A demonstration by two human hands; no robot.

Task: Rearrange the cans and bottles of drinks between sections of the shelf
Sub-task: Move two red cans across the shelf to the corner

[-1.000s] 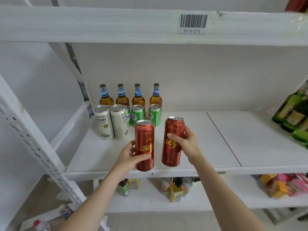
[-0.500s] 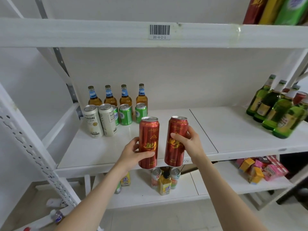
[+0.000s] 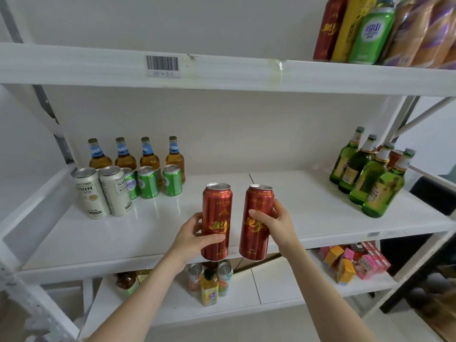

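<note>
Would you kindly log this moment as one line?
left hand: left red can | right hand: right red can | both lifted, upright

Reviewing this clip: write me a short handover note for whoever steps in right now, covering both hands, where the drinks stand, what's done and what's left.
Left hand: gripping one red can, upright, held in front of the middle shelf.
Right hand: gripping the second red can, upright, beside the first.
On the shelf's left section: four amber bottles at the back, three green cans and two white cans in front. Right section: a cluster of green bottles.
Done: both red cans are in hand, off the shelf.
Left: set them down in their target section; which one cannot be told from this view.
</note>
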